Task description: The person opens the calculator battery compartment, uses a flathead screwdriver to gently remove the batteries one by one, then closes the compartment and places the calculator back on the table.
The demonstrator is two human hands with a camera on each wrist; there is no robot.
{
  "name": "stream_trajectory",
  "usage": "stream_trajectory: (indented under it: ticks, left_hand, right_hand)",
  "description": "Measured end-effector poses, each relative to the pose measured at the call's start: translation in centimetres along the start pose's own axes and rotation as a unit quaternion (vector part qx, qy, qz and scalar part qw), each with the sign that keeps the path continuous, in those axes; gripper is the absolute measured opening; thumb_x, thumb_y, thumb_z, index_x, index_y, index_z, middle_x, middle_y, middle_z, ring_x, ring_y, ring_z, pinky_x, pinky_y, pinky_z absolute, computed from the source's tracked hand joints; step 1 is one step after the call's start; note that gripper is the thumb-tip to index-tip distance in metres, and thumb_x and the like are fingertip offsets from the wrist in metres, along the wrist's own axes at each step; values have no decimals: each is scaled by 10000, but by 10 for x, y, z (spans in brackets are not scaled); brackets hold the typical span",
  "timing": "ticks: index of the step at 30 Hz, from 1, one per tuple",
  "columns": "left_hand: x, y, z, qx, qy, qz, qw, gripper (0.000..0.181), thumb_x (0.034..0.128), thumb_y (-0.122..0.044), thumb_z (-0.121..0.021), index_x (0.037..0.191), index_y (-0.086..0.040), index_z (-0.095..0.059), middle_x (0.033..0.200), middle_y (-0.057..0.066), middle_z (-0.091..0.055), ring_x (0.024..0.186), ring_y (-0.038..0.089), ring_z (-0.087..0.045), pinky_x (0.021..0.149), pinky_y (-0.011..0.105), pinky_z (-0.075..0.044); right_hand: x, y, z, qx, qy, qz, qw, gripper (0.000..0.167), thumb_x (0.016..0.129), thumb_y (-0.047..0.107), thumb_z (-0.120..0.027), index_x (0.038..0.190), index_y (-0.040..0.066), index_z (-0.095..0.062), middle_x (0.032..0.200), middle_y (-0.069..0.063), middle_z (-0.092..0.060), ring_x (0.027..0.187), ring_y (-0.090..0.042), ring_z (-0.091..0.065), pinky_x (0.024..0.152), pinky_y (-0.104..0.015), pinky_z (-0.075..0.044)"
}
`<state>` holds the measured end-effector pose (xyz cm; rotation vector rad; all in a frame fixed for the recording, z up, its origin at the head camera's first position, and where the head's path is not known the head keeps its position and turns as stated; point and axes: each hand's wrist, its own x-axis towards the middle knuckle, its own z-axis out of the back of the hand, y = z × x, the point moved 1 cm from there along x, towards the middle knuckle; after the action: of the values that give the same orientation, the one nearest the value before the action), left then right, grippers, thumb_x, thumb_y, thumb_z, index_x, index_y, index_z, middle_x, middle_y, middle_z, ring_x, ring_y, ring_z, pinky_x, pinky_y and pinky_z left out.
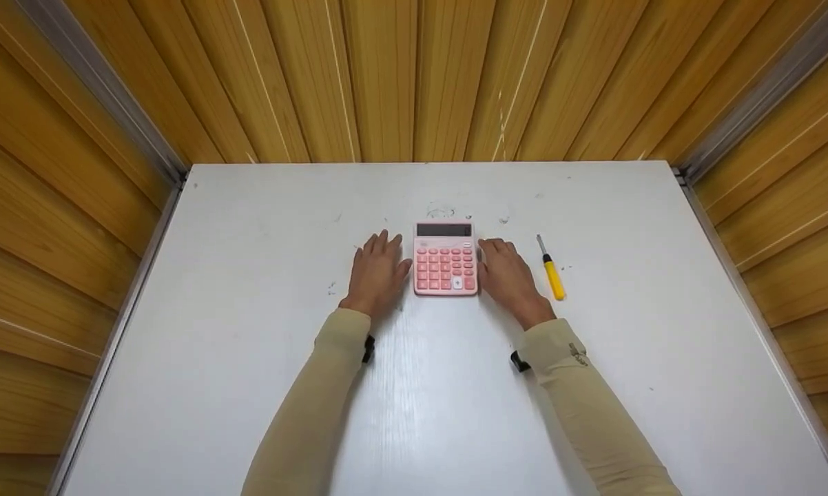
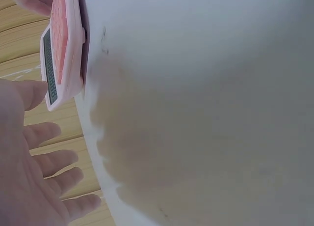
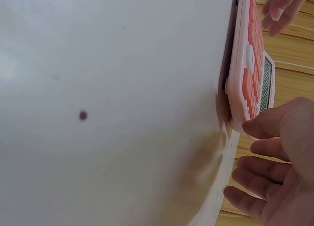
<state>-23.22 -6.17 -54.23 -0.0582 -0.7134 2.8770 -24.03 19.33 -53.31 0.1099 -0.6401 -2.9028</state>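
A pink calculator (image 1: 446, 242) with a dark display lies face up on the white table between both hands. To its left is the left hand (image 1: 375, 272), palm down with the fingers spread and the thumb by the calculator's side. The left wrist view shows that hand (image 2: 24, 162) holding nothing. On the other side, the right hand (image 1: 509, 277) has loosely bent fingers. Its thumb is at the calculator's edge in the right wrist view, where contact is hard to tell. A screwdriver (image 1: 554, 279) with a yellow handle lies to the right of the right hand.
The white table (image 1: 249, 227) has small dark marks and scuffs on its surface. Wood-patterned panels (image 1: 414, 83) stand behind it and at both sides, with grey metal posts at the far corners.
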Motion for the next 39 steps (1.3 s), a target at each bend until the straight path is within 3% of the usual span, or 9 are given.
stream_trajectory:
  ticks: [10, 25, 39]
  left_hand:
    - [-1, -4, -6, -89, -20, -63, 9999, 498, 1145, -325, -476, 1552, -43, -529, 1653, 185, -413, 1578, 363, -276, 1277, 566, -173]
    - [1, -7, -13, -298, 142, 82, 9994, 492, 1146, -283, -472, 1573, -42, -505, 1658, 171, -412, 1571, 338, -303, 1286, 501, -179]
    - [2, -13, -16, -381, 33, 58, 9993, 404, 1143, -258, -486, 1454, -49, -639, 1633, 184, -442, 1545, 359, -349, 1263, 608, -187]
  right_hand:
    - [0, -1, -4, 339, -128, 94, 9993, 444, 1106, 157, -566, 1486, -73, -548, 1405, -224, -597, 1309, -358, -544, 1169, -478, -425]
    - [2, 0, -7, 549, -166, -67, 9983, 432, 1097, 152, -590, 1467, -71, -572, 1288, -214, -625, 1213, -350, -574, 1127, -480, -465]
    - [2, 3, -8, 792, -192, -243, 9964, 405, 1099, 159, -574, 1419, -87, -604, 1156, -189, -624, 1061, -323, -554, 998, -458, -517]
